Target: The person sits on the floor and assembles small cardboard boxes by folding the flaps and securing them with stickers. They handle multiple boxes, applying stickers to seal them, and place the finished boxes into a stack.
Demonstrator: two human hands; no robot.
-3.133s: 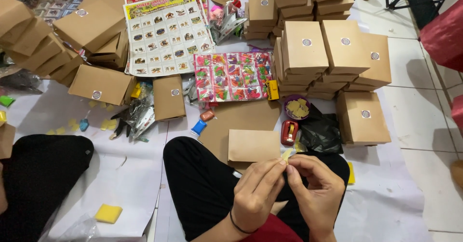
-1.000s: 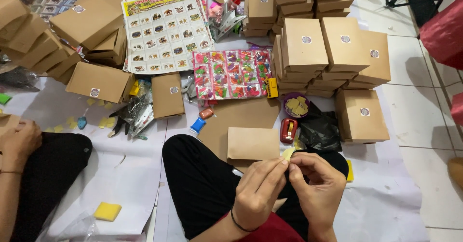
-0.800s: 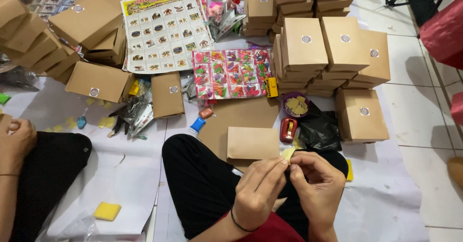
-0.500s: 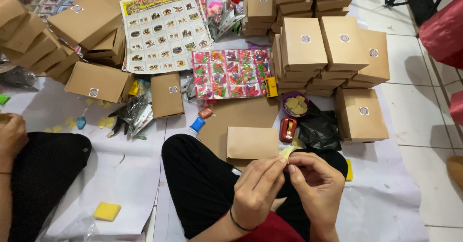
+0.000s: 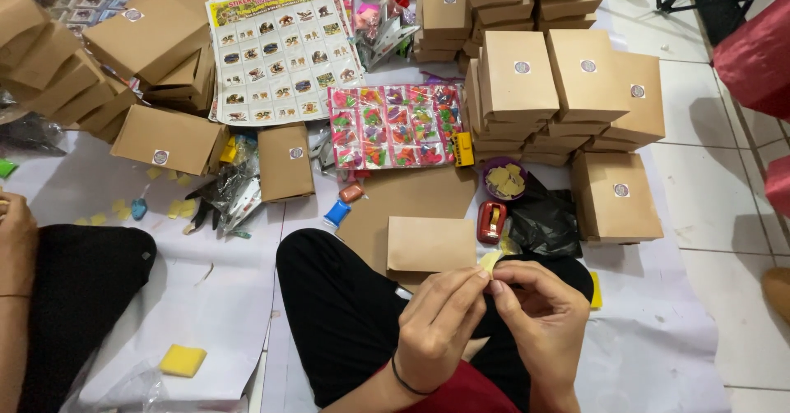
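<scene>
My left hand [image 5: 440, 322] and my right hand [image 5: 539, 310] meet above my lap, fingertips pinched together on a small pale yellow sticker [image 5: 490, 260]. Just beyond them a flat brown paper envelope [image 5: 431, 244] rests on my black-trousered knee. A red tape dispenser [image 5: 491, 220] and a small purple bowl of yellow stickers [image 5: 504, 179] stand to the right of the envelope, next to a crumpled black plastic bag [image 5: 539, 220].
Stacks of brown boxes [image 5: 559, 84] fill the right and back, more lean at the left [image 5: 152, 43]. A sheet of colourful small toys [image 5: 395, 125] and a printed picture sheet [image 5: 280, 47] lie on white paper. Another person's hand [image 5: 16, 244] and black-clad leg sit at the left.
My fingers keep working the yellow sticker in the same spot. The other person's hand at the left came into view and has shifted slightly.
</scene>
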